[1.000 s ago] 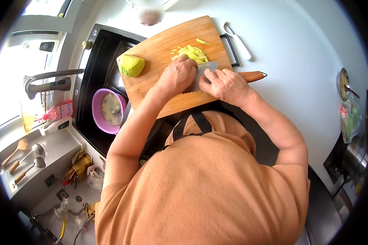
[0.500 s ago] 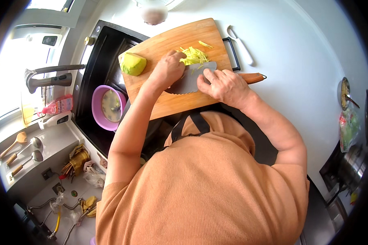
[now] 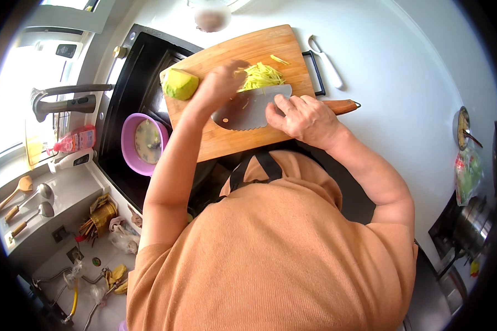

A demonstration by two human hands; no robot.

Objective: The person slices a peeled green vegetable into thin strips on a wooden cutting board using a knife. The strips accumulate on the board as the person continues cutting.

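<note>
On the wooden cutting board (image 3: pixel 226 144), my right hand (image 3: pixel 303 117) is closed on a cleaver (image 3: pixel 243 110), whose wooden handle sticks out to the right. The wide blade lies nearly flat over the board. A pile of thin yellow-green strips (image 3: pixel 262 76) rests just beyond the blade, with a couple of loose strips farther off. My left hand (image 3: pixel 221 85) is smeared by motion above the board, left of the strips, so its fingers are unclear. Beside it at the board's left end sits a cut yellow-green chunk of vegetable or fruit (image 3: pixel 180 84).
The board bridges a black sink (image 3: pixel 143 60), where a purple basin (image 3: pixel 128 144) holds cloudy liquid. A white-handled peeler (image 3: pixel 329 70) lies right of the board. Left stand a grey faucet (image 3: pixel 69 103) and a pink bottle (image 3: pixel 78 139). A bagged green item (image 3: pixel 468 175) is far right.
My left hand has lifted off the blade and moved a little left, uncovering more of the cleaver. My right hand and the cleaver have hardly moved.
</note>
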